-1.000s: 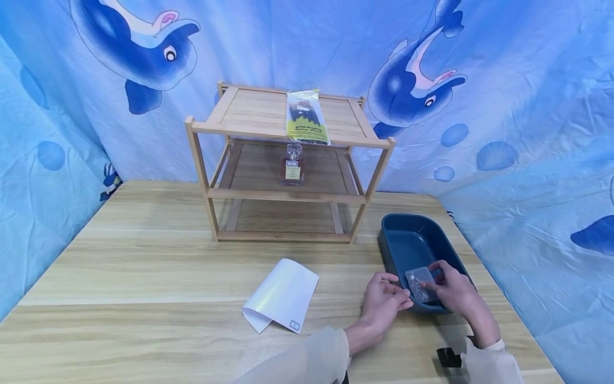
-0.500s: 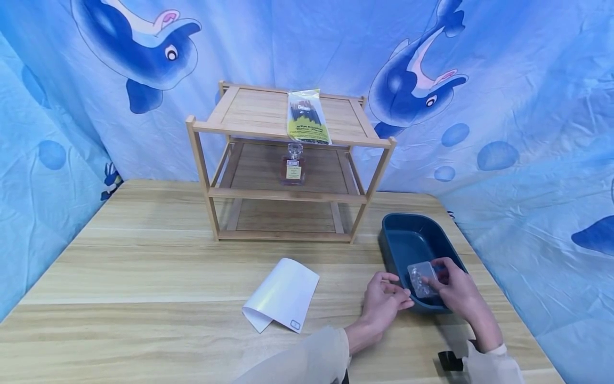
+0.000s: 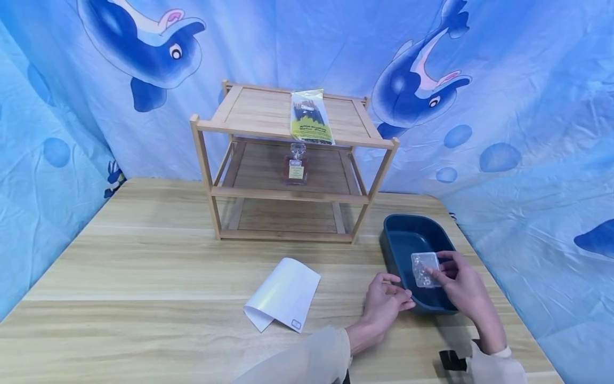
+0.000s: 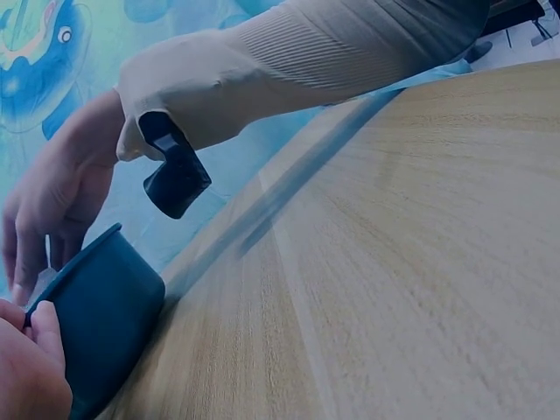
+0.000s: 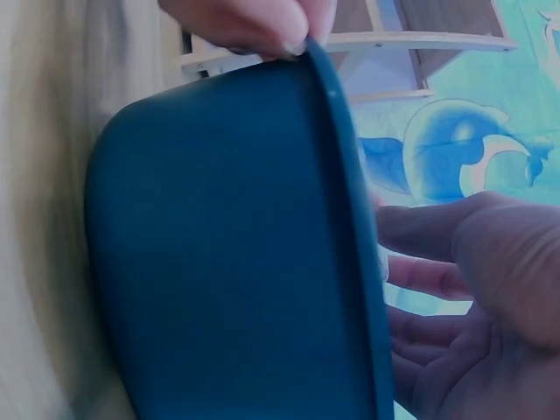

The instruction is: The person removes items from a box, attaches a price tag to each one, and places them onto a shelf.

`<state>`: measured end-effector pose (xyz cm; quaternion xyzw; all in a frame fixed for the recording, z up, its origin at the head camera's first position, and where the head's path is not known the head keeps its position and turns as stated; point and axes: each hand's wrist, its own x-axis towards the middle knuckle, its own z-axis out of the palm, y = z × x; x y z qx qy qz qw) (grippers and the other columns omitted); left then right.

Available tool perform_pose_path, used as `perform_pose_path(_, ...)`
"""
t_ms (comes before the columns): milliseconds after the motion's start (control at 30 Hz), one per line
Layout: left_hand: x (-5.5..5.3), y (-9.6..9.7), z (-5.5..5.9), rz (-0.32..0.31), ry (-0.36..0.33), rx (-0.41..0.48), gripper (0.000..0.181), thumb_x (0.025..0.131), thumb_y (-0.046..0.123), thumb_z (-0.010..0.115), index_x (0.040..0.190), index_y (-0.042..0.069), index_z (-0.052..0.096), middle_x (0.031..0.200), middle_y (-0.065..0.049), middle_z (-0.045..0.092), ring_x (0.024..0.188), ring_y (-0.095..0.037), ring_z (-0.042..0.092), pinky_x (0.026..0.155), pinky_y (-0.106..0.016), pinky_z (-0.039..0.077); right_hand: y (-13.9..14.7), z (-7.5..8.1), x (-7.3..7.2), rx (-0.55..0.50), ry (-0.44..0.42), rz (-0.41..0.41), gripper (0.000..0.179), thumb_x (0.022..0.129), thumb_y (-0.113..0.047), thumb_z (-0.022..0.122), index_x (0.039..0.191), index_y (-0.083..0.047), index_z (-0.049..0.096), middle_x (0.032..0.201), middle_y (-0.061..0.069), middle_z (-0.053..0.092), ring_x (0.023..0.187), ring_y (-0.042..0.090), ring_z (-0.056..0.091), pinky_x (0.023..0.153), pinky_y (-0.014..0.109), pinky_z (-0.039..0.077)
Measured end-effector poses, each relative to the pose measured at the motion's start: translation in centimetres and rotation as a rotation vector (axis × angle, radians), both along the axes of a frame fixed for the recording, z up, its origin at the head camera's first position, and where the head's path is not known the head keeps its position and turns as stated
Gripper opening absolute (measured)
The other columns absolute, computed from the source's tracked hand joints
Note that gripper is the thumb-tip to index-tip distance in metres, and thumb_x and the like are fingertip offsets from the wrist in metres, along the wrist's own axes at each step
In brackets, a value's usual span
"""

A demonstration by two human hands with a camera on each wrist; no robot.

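In the head view my right hand pinches a small clear plastic box with small shiny pieces inside, thumb across its face. The box is over the inside of a dark blue plastic bin. At the bin's near left corner, my left hand pinches the rim between thumb and fingers. The left wrist view shows this grip from behind, with the left hand at the rim of the bin. In the right wrist view the bin's wall hides most of the box behind the right hand.
A curled white sheet with a small label lies left of the hands. Behind it stands a wooden three-tier shelf. A pack of artist brushes lies on top, and a perfume bottle stands on the middle tier.
My right hand has moved the clear box a little up and away from the bin's near end, tilting it more upright. My left hand stays at the rim.
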<state>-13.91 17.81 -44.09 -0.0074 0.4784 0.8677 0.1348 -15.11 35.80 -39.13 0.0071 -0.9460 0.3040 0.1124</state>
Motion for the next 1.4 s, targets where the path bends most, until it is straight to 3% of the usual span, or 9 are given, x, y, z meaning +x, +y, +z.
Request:
perform_pose_path(400, -0.2, 0.1, 0.1, -0.004, -0.039, 0.026, 0.030, 0.088, -0.016, 0.067, 0.110, 0.002, 0.057, 0.087, -0.014, 0.061, 0.072, -0.020, 0.069, 0.075, -0.032, 0.063, -1.8, 0.9, 0.3, -0.079, 0.105, 0.035, 0.041, 0.096, -0.008, 0.075, 0.130, 0.005, 0.057, 0.100, 0.020, 0.068, 0.085, 0.030, 0.066, 0.066, 0.014, 0.053)
perform_pose_path(600, 0.0, 0.0, 0.1, -0.003, -0.037, 0.035, 0.028, 0.088, -0.016, 0.065, 0.110, 0.001, 0.057, 0.085, -0.011, 0.063, 0.072, -0.018, 0.069, 0.076, -0.033, 0.063, -2.6, 1.2, 0.4, -0.115, 0.110, 0.073, 0.041, 0.097, -0.008, 0.074, 0.131, 0.005, 0.057, 0.105, 0.021, 0.068, 0.088, 0.029, 0.067, 0.071, 0.012, 0.052)
perform_pose_path(733, 0.3, -0.3, 0.1, 0.004, -0.039, 0.033, 0.023, 0.089, -0.012, 0.065, 0.107, 0.001, 0.059, 0.085, -0.010, 0.066, 0.071, -0.016, 0.067, 0.074, -0.032, 0.063, -2.8, 1.2, 0.3, -0.123, 0.115, 0.083, 0.042, 0.097, -0.008, 0.074, 0.132, 0.004, 0.057, 0.106, 0.020, 0.068, 0.087, 0.023, 0.066, 0.071, 0.013, 0.053)
perform_pose_path(1000, 1.0, -2.1, 0.0, -0.015, 0.034, 0.039, 0.010, 0.094, -0.004, 0.062, 0.104, -0.003, 0.062, 0.087, -0.009, 0.066, 0.071, -0.013, 0.064, 0.067, -0.027, 0.061, -3.3, 1.4, 0.3, -0.155, 0.114, 0.091, 0.043, 0.097, -0.010, 0.075, 0.134, 0.002, 0.056, 0.107, 0.018, 0.068, 0.085, 0.009, 0.063, 0.069, 0.016, 0.054)
perform_pose_path(1200, 0.6, -4.3, 1.0, -0.040, 0.049, 0.051, 0.012, 0.098, 0.007, 0.063, 0.106, -0.003, 0.062, 0.085, -0.009, 0.065, 0.073, -0.015, 0.064, 0.063, -0.025, 0.059, -3.9, 1.5, 0.2, -0.161, 0.094, 0.098, 0.043, 0.098, -0.011, 0.073, 0.135, 0.002, 0.055, 0.110, 0.018, 0.066, 0.089, 0.020, 0.064, 0.071, 0.017, 0.054)
perform_pose_path(1400, -0.2, -6.5, 2.3, -0.028, 0.145, 0.034, 0.015, 0.099, 0.009, 0.062, 0.107, -0.003, 0.062, 0.082, -0.007, 0.064, 0.073, -0.015, 0.064, 0.064, -0.025, 0.059, -4.9, 1.6, 0.0, -0.164, 0.067, 0.102, 0.042, 0.100, -0.014, 0.071, 0.135, 0.000, 0.054, 0.114, 0.019, 0.065, 0.096, 0.030, 0.064, 0.075, 0.015, 0.052)
